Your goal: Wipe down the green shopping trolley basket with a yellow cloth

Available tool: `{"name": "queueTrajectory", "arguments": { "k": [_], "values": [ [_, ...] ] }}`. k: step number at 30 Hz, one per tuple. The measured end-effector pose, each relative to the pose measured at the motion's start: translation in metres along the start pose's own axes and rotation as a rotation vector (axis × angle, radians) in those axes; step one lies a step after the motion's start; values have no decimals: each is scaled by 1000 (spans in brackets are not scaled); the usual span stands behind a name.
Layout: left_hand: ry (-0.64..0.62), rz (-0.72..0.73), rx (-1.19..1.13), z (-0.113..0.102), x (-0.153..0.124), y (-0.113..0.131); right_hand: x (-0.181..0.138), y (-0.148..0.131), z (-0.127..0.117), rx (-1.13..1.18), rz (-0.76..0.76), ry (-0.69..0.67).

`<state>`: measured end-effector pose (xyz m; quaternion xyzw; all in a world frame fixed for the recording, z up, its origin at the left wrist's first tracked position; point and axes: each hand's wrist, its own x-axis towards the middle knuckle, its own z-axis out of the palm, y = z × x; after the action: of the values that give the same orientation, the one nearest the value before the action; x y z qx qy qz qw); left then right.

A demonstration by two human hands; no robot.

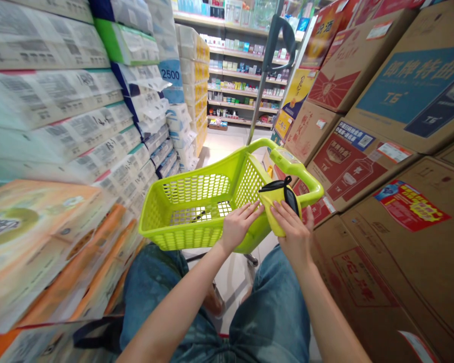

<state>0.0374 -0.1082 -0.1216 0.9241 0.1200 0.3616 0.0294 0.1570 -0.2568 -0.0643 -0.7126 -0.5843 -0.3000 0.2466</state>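
Note:
A small yellow pouch [273, 195] with black trim and a black loop at its top is in my right hand [293, 234]. My right fingers lie across its front, beside the cart's handle. My left hand [241, 225] is stretched out with its fingers together, its tips at the pouch's left edge and over the near rim of the basket. The lime-green shopping cart basket [189, 233] has perforated walls and stands just in front of my knees. Its curved handle [312, 194] is on the right, partly behind the pouch. The thumb of my left hand is hidden.
Packs of paper goods [64, 101] are stacked high on the left, with orange packs [34, 222] nearer me. Cardboard cartons [378, 267] form a wall on the right. A grey pole [258, 106] rises behind the cart. Stocked shelves [245, 73] stand across the far end of the aisle.

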Motion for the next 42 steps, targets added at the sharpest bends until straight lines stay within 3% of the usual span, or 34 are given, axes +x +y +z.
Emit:
{"name": "queueTrajectory", "arguments": {
  "k": [4, 7, 10, 15, 17, 19, 22, 27, 29, 31, 35, 37, 39, 42],
  "values": [
    [6, 11, 7, 0, 0, 0, 9, 62, -14, -82, 78, 140],
    [15, 11, 2, 0, 0, 1, 15, 87, -17, -119, 171, 205],
    [27, 11, -6, 0, 1, 1, 12, 71, -9, -130, 194, 195],
    [34, 12, -7, 1, 2, 1, -2, -1, 10, -24, 119, 121],
    [37, 8, -8, 2, 2, 0, -6, -16, 12, 19, 61, 71],
    [40, 7, -9, 1, 2, 0, -6, -13, 9, 32, 18, 33],
    [36, 10, -13, 0, 3, 0, 0, 21, -5, -12, 26, 46],
    [39, 18, -14, 1, 3, 2, 11, 80, -20, -124, 251, 227],
    [41, 19, -14, 2, 3, 3, 10, 77, -17, -133, 297, 239],
    [41, 18, -11, 2, 3, 3, 5, 55, -9, -122, 288, 212],
    [31, 14, -17, 2, 3, 2, -8, -1, 5, -24, 173, 108],
    [35, 11, -20, 1, 3, 1, -12, -13, 5, 31, 86, 41],
    [35, 6, -22, 1, 4, 1, -11, -5, 0, 45, 22, 2],
    [20, 4, -27, 1, 3, 1, -4, 36, -13, -19, 53, 62]
  ]
}}
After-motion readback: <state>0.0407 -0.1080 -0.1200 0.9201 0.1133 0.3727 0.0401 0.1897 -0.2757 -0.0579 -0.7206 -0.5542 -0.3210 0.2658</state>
